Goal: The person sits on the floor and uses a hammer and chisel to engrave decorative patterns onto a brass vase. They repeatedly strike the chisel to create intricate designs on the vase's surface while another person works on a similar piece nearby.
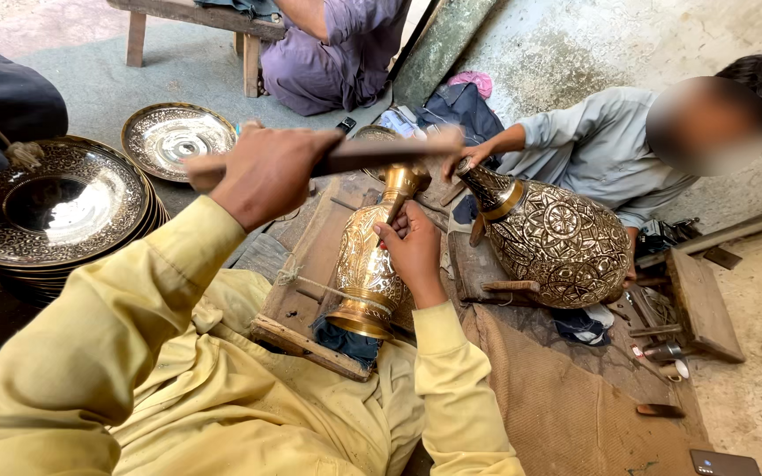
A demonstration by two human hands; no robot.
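Note:
My left hand (pixel 266 172) is raised and grips a long wooden mallet (pixel 381 152) that reaches right, above the neck of a brass vase. The engraved brass vase (pixel 365 264) stands tilted on a wooden board (pixel 302 264) and is tied down with cord. My right hand (pixel 412 249) rests on the vase's shoulder and holds a thin metal chisel (pixel 396 207) with its tip against the neck. Both my sleeves are yellow.
A co-worker in grey at the right holds a large engraved brass vase (pixel 566 242) lying on brown cloth. Stacked engraved plates (pixel 55 203) and a single plate (pixel 178 137) lie at the left. Another person sits on a bench (pixel 337 53). Small tools (pixel 654 344) lie at the right.

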